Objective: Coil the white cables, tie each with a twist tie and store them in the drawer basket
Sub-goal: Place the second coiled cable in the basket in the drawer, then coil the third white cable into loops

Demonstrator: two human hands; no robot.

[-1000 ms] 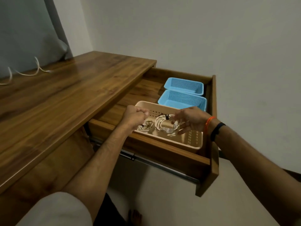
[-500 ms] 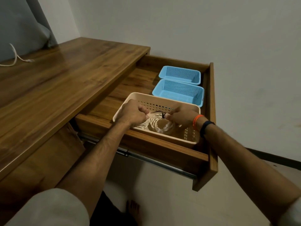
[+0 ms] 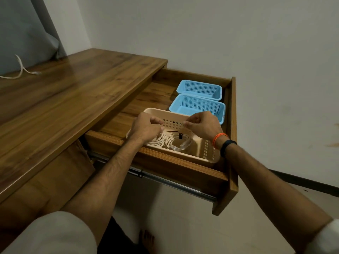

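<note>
We are holding both hands above the beige basket (image 3: 208, 153) in the open drawer (image 3: 183, 170). Our left hand (image 3: 145, 126) is hovering over the basket's left end with its fingers curled inward, and our right hand (image 3: 203, 123) is hovering over the far rim with its thumb and forefinger drawn together. The two hands are facing each other with a gap between them, and we cannot tell whether either one is pinching anything, since nothing shows plainly between the fingertips.

The coiled white cables (image 3: 168, 141) are lying in the basket below the hands, apart from them, slightly nearer the left hand. A black twist tie (image 3: 180, 135) is sitting across the upper part of the coil, with a thin dark tail running left from it. A clear strip is lying against the coil's near side.

Our right wrist is wearing an orange thread (image 3: 218, 138) and a black band (image 3: 227, 144).

Beyond the beige basket, two blue baskets (image 3: 199, 97) are standing side by side at the back of the drawer, touching each other. To the left, the wooden table (image 3: 64, 99) is carrying another white cable (image 3: 22, 71), loose and uncoiled, near its far left edge, well apart from the hands.
</note>
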